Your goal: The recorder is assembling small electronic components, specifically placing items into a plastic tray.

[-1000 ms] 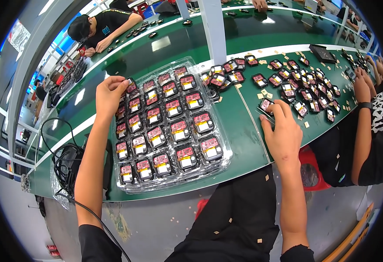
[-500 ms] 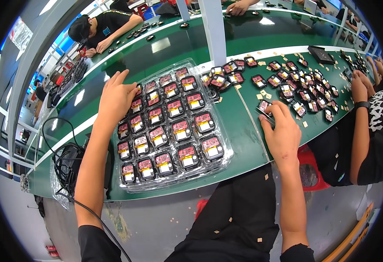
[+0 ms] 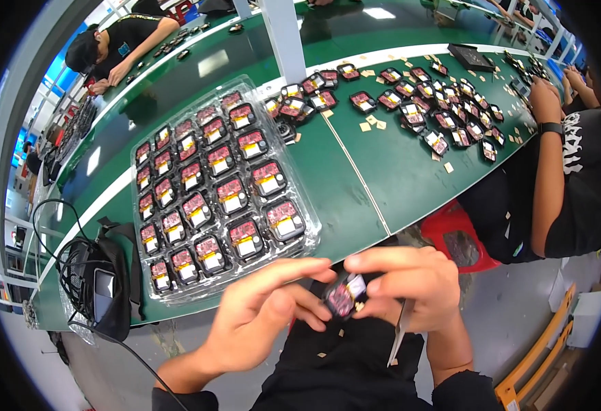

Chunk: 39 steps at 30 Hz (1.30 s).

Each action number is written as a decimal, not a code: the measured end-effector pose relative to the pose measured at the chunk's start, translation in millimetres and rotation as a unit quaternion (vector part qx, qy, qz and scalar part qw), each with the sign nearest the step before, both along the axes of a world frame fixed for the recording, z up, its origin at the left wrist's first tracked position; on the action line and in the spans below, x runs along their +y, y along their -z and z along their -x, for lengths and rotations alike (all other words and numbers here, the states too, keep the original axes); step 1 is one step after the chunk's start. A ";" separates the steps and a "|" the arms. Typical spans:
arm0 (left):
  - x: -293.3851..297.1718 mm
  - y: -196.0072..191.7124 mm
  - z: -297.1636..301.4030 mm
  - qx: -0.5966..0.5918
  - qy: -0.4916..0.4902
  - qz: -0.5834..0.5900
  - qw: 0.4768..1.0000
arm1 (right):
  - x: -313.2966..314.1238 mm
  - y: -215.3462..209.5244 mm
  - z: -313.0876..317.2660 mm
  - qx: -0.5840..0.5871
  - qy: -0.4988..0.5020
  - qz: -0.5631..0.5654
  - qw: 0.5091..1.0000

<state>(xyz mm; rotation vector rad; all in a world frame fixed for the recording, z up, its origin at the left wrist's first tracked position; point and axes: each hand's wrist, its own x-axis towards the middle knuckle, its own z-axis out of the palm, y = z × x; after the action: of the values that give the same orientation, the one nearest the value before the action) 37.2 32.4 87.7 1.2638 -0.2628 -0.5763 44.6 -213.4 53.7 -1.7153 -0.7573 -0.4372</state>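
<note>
My right hand (image 3: 413, 291) holds a small black electronic module (image 3: 343, 296) between thumb and fingers, just off the table's front edge. The module has a reddish circuit board and a white and yellow part. A thin metal tool (image 3: 400, 332), perhaps tweezers, juts down from the same hand. On the module's other side is my left hand (image 3: 263, 312), fingers apart, its fingertips beside or touching the casing. A clear plastic tray (image 3: 307, 212) filled with rows of similar modules lies on the green table (image 3: 345, 205) beyond my left hand.
Loose modules (image 3: 444, 120) are heaped at the right among small tan squares (image 3: 376, 123). A grey post (image 3: 283, 41) rises behind the tray. At left sit a black bag (image 3: 112, 288) and cables. Co-workers occupy the right (image 3: 547, 164) and far left (image 3: 126, 51).
My left hand has come away from the tray's far left side toward my body. My right hand has drawn back from over the table with the module, and both hands now meet.
</note>
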 end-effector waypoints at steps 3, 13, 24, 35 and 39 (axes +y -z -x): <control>-7.7 33.4 -0.3 0.212 0.106 0.158 0.958 | -9.3 0.2 7.0 0.033 -0.068 0.065 0.995; -19.8 60.3 18.3 0.242 0.028 0.279 0.929 | -11.8 -4.8 36.1 0.127 0.079 0.143 0.978; -19.3 74.2 19.4 0.078 -0.044 0.235 0.968 | -6.5 5.2 46.1 -0.103 0.196 0.322 0.921; -23.8 70.1 28.1 0.098 -0.082 0.181 0.975 | -3.4 10.8 47.6 -0.113 0.200 0.357 0.905; -20.8 75.1 25.5 0.047 -0.079 0.150 0.984 | -3.5 9.3 48.7 -0.117 0.192 0.348 0.910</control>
<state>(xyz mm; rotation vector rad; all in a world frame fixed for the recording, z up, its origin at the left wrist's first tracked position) 11.7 11.7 12.6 0.9535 -0.1600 -0.4397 -4.1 -216.9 44.4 -2.5388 -0.8000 -0.7086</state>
